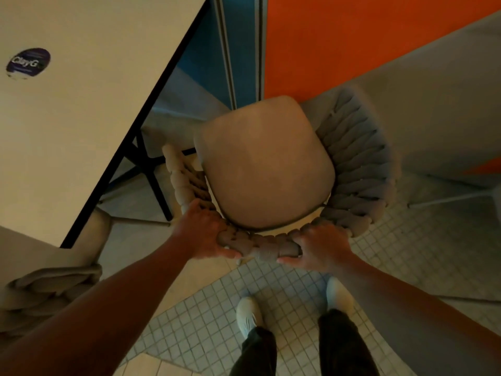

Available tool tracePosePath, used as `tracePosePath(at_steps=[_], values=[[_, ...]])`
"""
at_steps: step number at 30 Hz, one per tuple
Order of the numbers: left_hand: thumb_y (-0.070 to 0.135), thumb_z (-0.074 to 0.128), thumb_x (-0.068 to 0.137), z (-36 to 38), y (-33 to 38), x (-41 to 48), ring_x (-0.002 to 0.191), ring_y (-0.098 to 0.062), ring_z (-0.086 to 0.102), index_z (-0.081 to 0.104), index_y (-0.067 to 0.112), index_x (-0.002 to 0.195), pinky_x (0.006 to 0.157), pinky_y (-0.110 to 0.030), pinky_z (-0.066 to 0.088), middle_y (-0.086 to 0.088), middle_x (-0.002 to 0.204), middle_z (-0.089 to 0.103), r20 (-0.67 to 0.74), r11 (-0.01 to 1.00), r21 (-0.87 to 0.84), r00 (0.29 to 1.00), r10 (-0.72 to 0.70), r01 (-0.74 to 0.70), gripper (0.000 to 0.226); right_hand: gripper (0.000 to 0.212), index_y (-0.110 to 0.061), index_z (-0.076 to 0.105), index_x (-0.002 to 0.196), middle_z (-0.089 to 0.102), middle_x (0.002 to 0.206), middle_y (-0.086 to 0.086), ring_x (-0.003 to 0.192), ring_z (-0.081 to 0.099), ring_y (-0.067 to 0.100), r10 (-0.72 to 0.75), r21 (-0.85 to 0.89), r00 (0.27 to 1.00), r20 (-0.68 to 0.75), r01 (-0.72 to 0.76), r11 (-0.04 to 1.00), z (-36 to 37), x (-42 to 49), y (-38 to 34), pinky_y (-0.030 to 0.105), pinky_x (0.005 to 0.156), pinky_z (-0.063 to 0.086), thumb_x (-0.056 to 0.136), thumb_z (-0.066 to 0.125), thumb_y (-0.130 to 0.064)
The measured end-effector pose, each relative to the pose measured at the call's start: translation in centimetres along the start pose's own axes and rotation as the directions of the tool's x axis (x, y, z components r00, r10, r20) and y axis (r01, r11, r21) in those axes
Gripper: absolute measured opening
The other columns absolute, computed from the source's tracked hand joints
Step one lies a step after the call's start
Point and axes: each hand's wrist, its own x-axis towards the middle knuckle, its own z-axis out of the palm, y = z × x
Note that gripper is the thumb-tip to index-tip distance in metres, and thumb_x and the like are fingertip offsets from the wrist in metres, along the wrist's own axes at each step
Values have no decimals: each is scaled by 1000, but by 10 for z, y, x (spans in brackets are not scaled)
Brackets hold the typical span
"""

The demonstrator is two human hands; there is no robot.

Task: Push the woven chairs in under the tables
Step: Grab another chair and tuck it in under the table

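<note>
Rope-woven and grey-beige, the round-backed chair with the tan seat cushion stands mid-frame, just right of the cream black-edged worktop at upper left and not yet under it. My left hand and right hand both clasp its back rail, fingers curled over. Its seat looks turned away from the worktop, so swinging it in could, I judge, knock the left armrest against the black metal worktop leg.

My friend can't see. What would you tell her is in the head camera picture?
Seen from above, the left hand and right hand grip the braided back of a woven chair with a tan seat cushion. It stands on a tiled floor beside a pale table, not yet under it. A second woven chair is at lower left.
</note>
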Motion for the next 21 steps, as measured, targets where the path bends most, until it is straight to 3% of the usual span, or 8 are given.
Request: tracePosePath(at_steps=[6,12,17,21], values=[[104,-8,54,-9,18,-7,132,-13,48,57,46,133,103,-44,21,18,135,62,-24,999,-33,999,-37,36,117,86,-31,73,93,71,75,-5,73,66,22,-65,-27,996,-59,64,998,5,0,17,33,71,49,66,25,-97],[104,0,60,-10,50,-5,130,-11,50,58,47,132,105,-45,22,21,130,65,-17,987,-100,991,-131,129,109,78,-28,73,82,69,72,-5,73,65,23,-177,-48,980,-90,173,984,3,3,51,34,69,49,65,33,-93],[103,1,64,-11,83,-3,130,-14,51,59,45,130,104,-48,25,20,132,64,1,962,-145,972,-235,232,105,83,-24,72,78,68,71,-3,69,64,24,-298,-69,952,-63,294,953,0,13,82,38,67,51,68,30,-94],[101,-3,65,-17,102,0,129,-13,53,63,44,127,102,-48,26,20,130,66,-9,940,-162,952,-307,302,107,92,-24,73,79,69,69,1,68,65,28,-385,-54,923,-26,383,922,-1,26,103,40,71,48,69,15,-96]])
